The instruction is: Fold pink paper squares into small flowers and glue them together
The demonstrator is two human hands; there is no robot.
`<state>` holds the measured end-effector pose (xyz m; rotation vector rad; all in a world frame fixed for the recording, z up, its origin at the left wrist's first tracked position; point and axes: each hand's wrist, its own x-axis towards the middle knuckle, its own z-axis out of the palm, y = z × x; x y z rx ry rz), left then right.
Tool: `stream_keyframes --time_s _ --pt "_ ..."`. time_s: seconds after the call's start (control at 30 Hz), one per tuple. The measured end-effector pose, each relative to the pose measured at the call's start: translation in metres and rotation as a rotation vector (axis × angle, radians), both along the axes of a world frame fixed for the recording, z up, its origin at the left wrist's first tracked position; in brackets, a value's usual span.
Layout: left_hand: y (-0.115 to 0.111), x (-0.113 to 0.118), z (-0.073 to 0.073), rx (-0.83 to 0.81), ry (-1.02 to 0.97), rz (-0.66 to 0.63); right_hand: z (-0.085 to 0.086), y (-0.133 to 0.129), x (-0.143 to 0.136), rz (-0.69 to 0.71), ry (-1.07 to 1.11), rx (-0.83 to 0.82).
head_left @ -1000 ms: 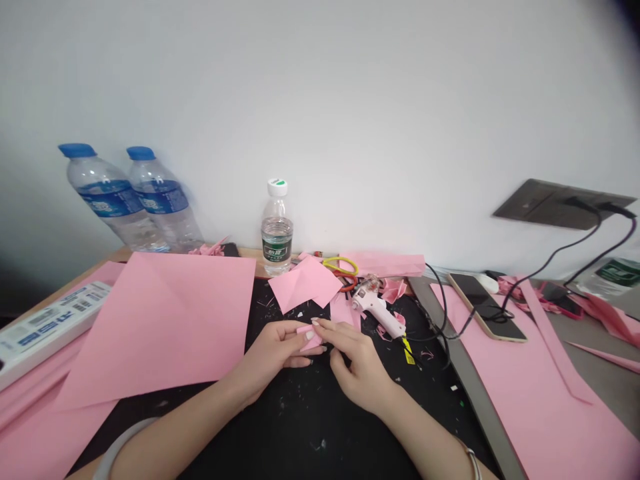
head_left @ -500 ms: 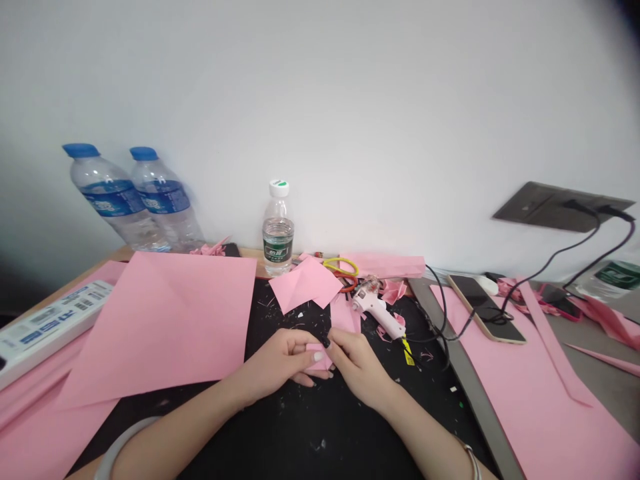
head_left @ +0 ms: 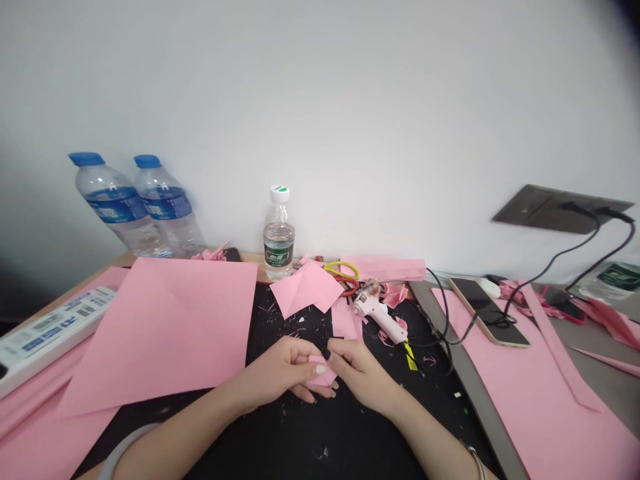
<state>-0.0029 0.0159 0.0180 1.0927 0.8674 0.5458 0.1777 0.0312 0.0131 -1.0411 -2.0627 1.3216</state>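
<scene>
A small folded piece of pink paper [head_left: 321, 373] is held over the black mat [head_left: 320, 440]. My left hand [head_left: 287, 370] grips it from the left, thumb on top and fingers beneath. At its upper right edge, my right hand [head_left: 357, 373] pinches the same piece with thumb and forefinger. Pink cut pieces [head_left: 307, 288] lie just beyond my hands. A white glue gun [head_left: 381, 317] rests to their right. The large pink sheet [head_left: 185, 320] is left of my hands.
Two large bottles [head_left: 120, 207] lean at the back left, and a small bottle [head_left: 279, 237] stands at the back. A phone [head_left: 490, 313] with black cables lies on pink paper at right. A white box [head_left: 55, 333] lies far left.
The view has shifted slightly, so most things sit a little lower. Both hands still hold the folded paper, which is tilted a little differently.
</scene>
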Motion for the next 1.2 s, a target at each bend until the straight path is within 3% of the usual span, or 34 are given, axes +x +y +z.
stream_keyframes --time_s 0.8,1.0,1.1,1.2 --pt "0.002 -0.005 0.008 -0.051 -0.114 -0.071 -0.004 -0.005 0.0 -0.005 0.212 -0.211" --pt "0.004 -0.001 0.001 -0.035 -0.082 0.048 -0.006 -0.001 0.0 -0.11 0.13 -0.021" --pt "0.006 0.001 -0.005 0.087 0.02 0.215 -0.006 0.001 0.0 -0.173 0.027 0.13" --pt "0.006 0.001 -0.005 0.201 0.095 0.28 -0.006 0.002 0.0 -0.168 -0.011 0.188"
